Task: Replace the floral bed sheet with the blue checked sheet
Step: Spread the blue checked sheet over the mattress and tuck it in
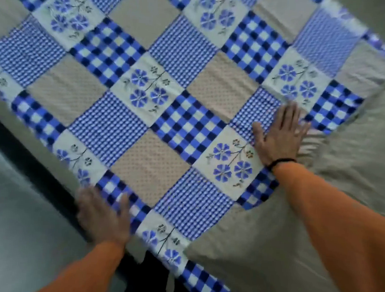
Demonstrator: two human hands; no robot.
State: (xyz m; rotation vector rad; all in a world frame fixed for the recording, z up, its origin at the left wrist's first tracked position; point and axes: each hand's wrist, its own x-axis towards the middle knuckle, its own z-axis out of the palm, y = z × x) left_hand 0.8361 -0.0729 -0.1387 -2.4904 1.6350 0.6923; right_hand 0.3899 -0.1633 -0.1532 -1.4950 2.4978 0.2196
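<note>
The blue checked sheet (158, 101), a patchwork of blue gingham, beige dotted and blue-flower squares, lies spread flat over most of the bed. My right hand (280, 134) rests palm down on it near its right edge, fingers spread, a dark band on the wrist. My left hand (103, 215), blurred, lies flat on the sheet's near edge at the side of the bed. Neither hand grips the cloth. No other floral sheet is in view.
Grey-beige bedding (318, 236) lies bare to the right of the sheet, with creases beside my right hand. The dark bed side (36, 156) drops to a grey floor (7, 235) at lower left.
</note>
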